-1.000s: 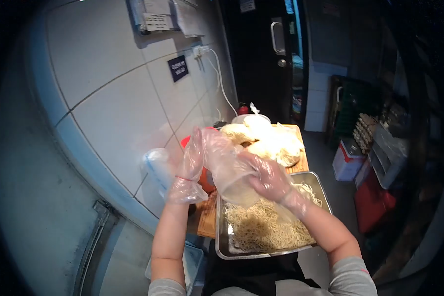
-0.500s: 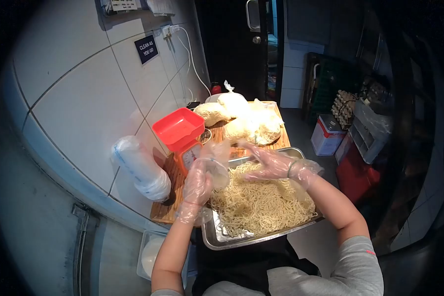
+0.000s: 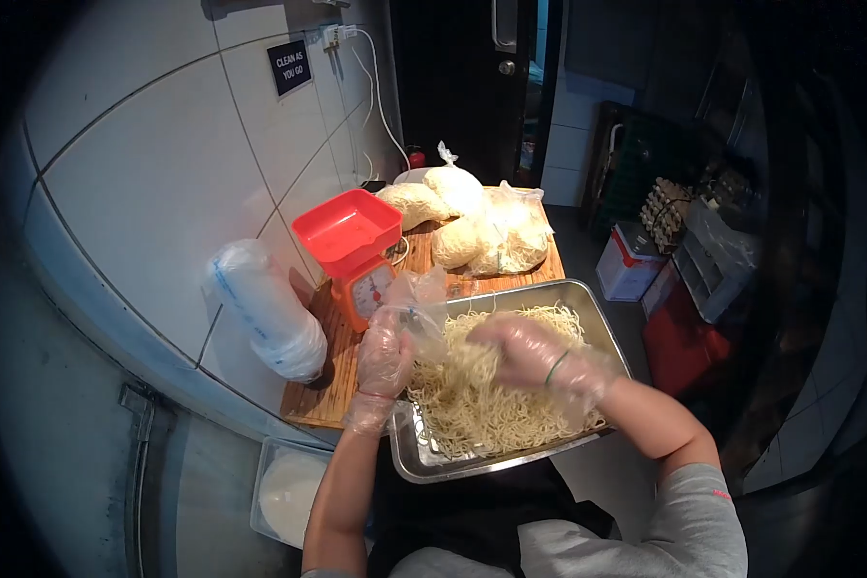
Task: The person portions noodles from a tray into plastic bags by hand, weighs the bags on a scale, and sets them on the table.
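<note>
A clear plastic bag is pinched in my gloved left hand, over the left side of a metal tray. Loose noodles fill most of that tray. My right hand, also in a clear plastic glove with a green band at the wrist, is closed around a clump of noodles just above the pile. Strands hang from its fingers, slightly smeared by motion. Beyond my left hand stands an orange dial scale with a red pan on top.
Several filled plastic bags sit at the far end of the wooden table. A roll of plastic bags stands by the tiled wall. Below left is a plastic tub with white contents. Egg trays and boxes are at the right.
My right hand has gone from spread fingers over the tray to gripping noodles and lifting them slightly. My left hand still holds the bag. The view has shifted a little.
</note>
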Tool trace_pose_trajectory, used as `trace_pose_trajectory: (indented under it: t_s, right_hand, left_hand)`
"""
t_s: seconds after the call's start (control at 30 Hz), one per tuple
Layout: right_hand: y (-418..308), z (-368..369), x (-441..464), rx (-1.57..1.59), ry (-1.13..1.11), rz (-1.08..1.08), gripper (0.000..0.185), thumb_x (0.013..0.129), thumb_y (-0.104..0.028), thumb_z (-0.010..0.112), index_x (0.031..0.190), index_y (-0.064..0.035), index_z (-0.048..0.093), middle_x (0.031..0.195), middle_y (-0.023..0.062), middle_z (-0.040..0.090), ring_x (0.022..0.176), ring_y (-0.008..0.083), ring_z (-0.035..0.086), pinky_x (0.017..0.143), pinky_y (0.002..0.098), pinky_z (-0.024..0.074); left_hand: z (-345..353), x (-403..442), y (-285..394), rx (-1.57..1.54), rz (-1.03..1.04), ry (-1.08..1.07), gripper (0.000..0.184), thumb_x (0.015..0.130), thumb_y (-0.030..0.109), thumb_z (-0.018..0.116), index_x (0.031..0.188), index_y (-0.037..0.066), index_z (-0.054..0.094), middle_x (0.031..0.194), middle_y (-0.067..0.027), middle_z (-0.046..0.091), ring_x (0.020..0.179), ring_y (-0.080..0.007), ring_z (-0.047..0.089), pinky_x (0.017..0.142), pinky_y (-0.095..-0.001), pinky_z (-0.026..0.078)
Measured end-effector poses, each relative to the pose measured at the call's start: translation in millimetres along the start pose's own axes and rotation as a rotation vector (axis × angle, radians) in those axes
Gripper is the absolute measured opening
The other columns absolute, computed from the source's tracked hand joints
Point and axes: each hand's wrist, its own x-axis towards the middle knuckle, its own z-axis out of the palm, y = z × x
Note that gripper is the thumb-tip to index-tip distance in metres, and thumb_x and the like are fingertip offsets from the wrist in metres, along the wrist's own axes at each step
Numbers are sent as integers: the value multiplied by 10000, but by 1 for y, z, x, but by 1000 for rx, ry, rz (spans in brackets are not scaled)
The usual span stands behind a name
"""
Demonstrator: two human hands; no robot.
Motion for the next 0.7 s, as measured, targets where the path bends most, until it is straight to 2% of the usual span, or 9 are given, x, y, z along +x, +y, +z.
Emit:
trace_pose_trajectory:
  t_s: [0.07, 0.13, 0.27, 0.33, 0.47, 0.53, 0.6, 0.67, 0.7]
  right_hand:
    - [-35, -58, 2, -78, 117, 17, 397, 738, -90, 776, 1123, -77, 679, 1054, 131, 685, 1014, 297, 674, 892, 398, 540]
    - [-23, -94, 10, -83, 236, -70, 448, 726, -36, 814, 1146, -36, 656, 1045, 109, 695, 997, 232, 687, 879, 366, 559]
    - [-74, -175, 3, 418, 283, 17, 473, 745, 76, 783, 1179, 9, 609, 1086, 78, 679, 1019, 169, 663, 924, 307, 556]
    - [-73, -188, 3, 301, 338, -73, 448, 759, 52, 788, 1166, 25, 605, 1091, 72, 674, 1015, 160, 662, 927, 305, 554]
    - [-42, -156, 2, 193, 196, 20, 381, 773, -22, 775, 1137, -40, 667, 1001, 92, 721, 954, 201, 699, 845, 349, 580]
    - [10, -114, -2, -65, 81, -34, 503, 743, -146, 826, 1211, -81, 655, 1036, 116, 720, 1021, 268, 686, 910, 388, 553]
    - [22, -79, -9, -181, -311, 194, 718, 693, -238, 875, 1321, -81, 563, 1233, 187, 618, 1192, 329, 587, 1032, 427, 470]
    - [50, -37, -22, -56, -446, 121, 867, 648, -274, 890, 1404, -133, 490, 1427, 210, 479, 1303, 359, 494, 1062, 444, 432]
    - [45, -20, -26, -173, -397, 157, 892, 645, -263, 889, 1423, -153, 467, 1459, 213, 438, 1319, 366, 473, 1067, 441, 426]
  left_hand:
    - [-1, 3, 0, -10, 5, -15, 368, 812, 40, 608, 1169, -42, 579, 1120, -241, 617, 955, -430, 621, 833, -465, 513]
    - [-4, 6, 4, -52, -23, -44, 349, 810, 36, 603, 1149, -44, 583, 1102, -238, 621, 955, -427, 620, 838, -464, 509]
    - [-9, 9, 11, -120, -71, -33, 323, 807, 31, 604, 1121, -44, 585, 1063, -230, 626, 939, -420, 621, 831, -467, 506]
    - [-7, 8, 10, -121, -63, -9, 321, 806, 34, 609, 1117, -42, 585, 1054, -229, 626, 932, -418, 621, 824, -469, 507]
    - [-7, 7, 8, -135, -65, -11, 330, 806, 41, 617, 1123, -45, 582, 1060, -235, 625, 936, -417, 624, 821, -473, 510]
    - [-7, 7, 7, -114, -64, -14, 337, 805, 43, 619, 1127, -46, 580, 1069, -238, 626, 943, -417, 625, 825, -471, 512]
    - [-5, 5, 4, -68, -60, -17, 346, 803, 45, 622, 1134, -46, 576, 1081, -238, 627, 951, -418, 628, 833, -467, 515]
    - [-4, 3, 4, -65, -101, -36, 351, 799, 46, 625, 1136, -42, 577, 1100, -237, 624, 965, -419, 627, 841, -464, 517]
    - [-3, 4, 4, -64, -122, -45, 354, 797, 46, 627, 1137, -40, 577, 1109, -237, 623, 972, -419, 627, 846, -462, 519]
